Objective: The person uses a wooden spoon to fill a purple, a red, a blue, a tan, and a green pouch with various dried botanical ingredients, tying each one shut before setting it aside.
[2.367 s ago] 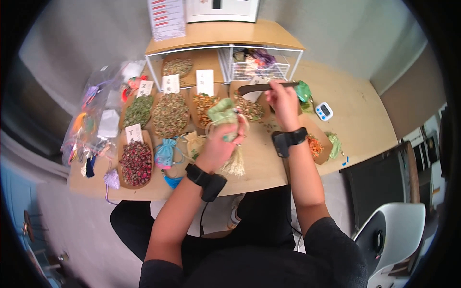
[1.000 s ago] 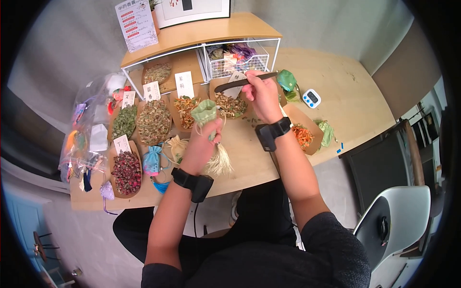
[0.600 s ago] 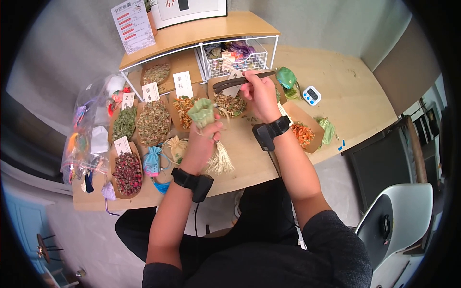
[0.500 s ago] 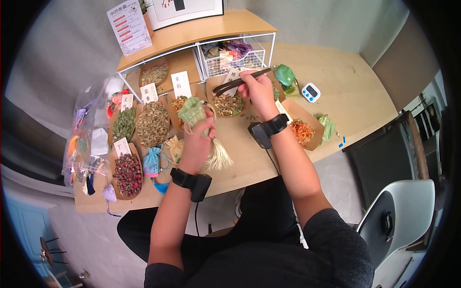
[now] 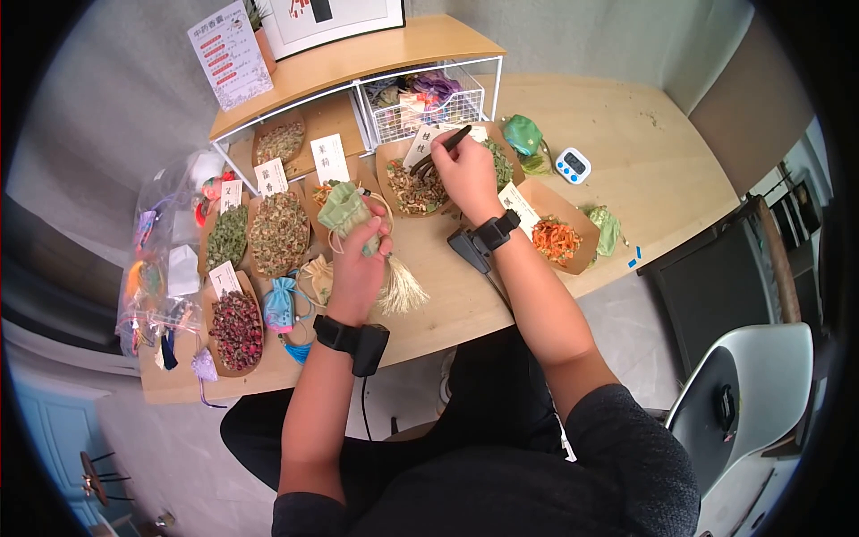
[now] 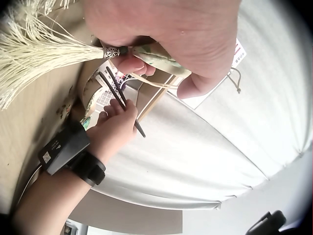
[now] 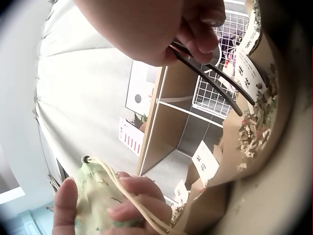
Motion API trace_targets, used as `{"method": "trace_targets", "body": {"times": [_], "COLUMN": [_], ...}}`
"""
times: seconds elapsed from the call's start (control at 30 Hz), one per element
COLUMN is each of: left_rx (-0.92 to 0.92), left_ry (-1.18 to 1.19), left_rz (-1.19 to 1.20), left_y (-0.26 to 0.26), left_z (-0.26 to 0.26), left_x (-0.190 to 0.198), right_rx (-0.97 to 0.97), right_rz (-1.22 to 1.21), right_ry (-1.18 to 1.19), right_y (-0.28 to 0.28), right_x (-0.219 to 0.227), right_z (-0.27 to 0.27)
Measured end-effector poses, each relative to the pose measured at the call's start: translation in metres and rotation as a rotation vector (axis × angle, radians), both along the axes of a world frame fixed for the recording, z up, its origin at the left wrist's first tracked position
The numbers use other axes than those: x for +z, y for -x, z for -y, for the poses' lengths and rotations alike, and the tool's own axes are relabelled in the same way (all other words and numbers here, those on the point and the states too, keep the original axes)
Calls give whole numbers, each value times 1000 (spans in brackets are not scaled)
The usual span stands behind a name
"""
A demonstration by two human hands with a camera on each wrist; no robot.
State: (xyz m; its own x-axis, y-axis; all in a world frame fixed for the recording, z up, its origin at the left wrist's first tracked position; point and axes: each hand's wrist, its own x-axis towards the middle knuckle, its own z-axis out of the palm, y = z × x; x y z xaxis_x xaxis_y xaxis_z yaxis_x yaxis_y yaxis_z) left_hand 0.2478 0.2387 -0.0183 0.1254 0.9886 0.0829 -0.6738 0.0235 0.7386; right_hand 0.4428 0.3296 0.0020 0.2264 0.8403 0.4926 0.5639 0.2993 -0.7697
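Note:
My left hand [image 5: 356,264] grips a pale green drawstring pouch [image 5: 343,211], mouth upward, with a cream tassel [image 5: 404,289] hanging beside the fingers. In the right wrist view a cord loop lies across that hand's fingers. My right hand [image 5: 472,177] pinches dark tweezers [image 7: 215,89], their two tips slightly apart. In the right wrist view the tips are right at the chopped dried herbs [image 7: 257,132] in a brown paper tray [image 7: 266,159]. A handwritten card [image 5: 422,146] stands at the back of that tray.
Left of it are trays of green leaves [image 5: 228,237], brownish herbs [image 5: 279,234] and dark red buds [image 5: 236,329]. Right are orange petals [image 5: 557,239], a green pouch [image 5: 523,134] and a timer [image 5: 574,166]. A shelf [image 5: 358,67] stands behind; plastic bags [image 5: 165,242] lie left.
My right hand has lowered the tweezers from above the trays down into the chopped herbs. My left hand has shifted left with the pouch, whose mouth shows more upright. The head view has shifted.

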Motion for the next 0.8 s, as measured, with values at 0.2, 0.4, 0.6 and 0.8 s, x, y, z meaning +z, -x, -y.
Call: {"method": "trace_targets", "body": {"times": [0.2, 0.4, 0.6, 0.8], "left_rx": [-18, -5, -26, -43], "left_ry": [-32, -26, -24, 46], "left_rz": [28, 19, 22, -101], "left_y": [2, 0, 0, -4], "left_z": [-2, 0, -1, -1], "left_x": [-3, 1, -1, -3], "right_rx": [-119, -51, 6, 65], "right_rz": [73, 103, 11, -247], "right_ry": [43, 16, -28, 31], "right_y": [-4, -3, -4, -8], "right_x": [4, -1, -9, 4], "right_z": [1, -1, -7, -5]}}
